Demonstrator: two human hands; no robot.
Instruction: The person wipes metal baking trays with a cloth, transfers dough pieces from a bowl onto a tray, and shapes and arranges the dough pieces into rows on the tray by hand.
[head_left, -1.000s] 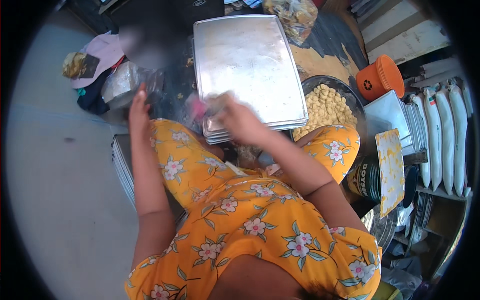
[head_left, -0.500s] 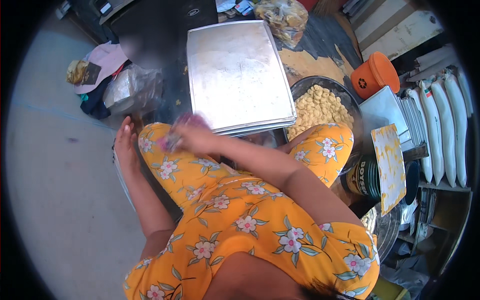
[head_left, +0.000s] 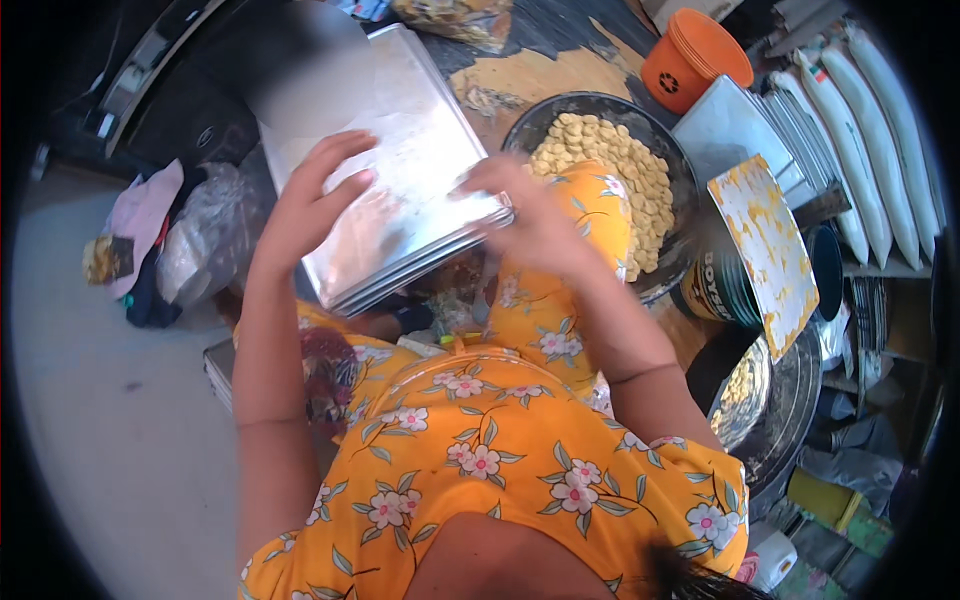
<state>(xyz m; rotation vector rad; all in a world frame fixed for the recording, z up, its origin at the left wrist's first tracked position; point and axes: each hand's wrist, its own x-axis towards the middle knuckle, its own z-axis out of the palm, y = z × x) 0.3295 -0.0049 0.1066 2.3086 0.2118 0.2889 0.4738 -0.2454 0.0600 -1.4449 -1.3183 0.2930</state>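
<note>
A stack of flat metal baking trays [head_left: 410,110] lies in front of my lap, its top tray bare and shiny. Over the left part of that top tray, my left hand [head_left: 315,205] is spread with thumb and fingers apart, holding nothing. By the near right corner, my right hand [head_left: 525,220] is blurred by motion; its fingers and thumb look apart around the tray edge, and contact is unclear. A dark reddish crumpled cloth [head_left: 330,370] rests on my left thigh. Right of the trays, a wide dark basin [head_left: 690,185] holds many small pale-yellow dough pieces [head_left: 600,150].
An orange bucket [head_left: 685,65] stands behind the basin. Long white filled bags [head_left: 830,130] and more trays [head_left: 735,130] line the right side. A yellow-smeared board [head_left: 765,250] leans by a dark green tub [head_left: 705,285]. Plastic bags [head_left: 210,235] and cloths lie at left.
My right hand has let go of the cloth on my left thigh and moved right to the tray corner. My left hand has risen from beside my left knee to over the tray. The view has shifted.
</note>
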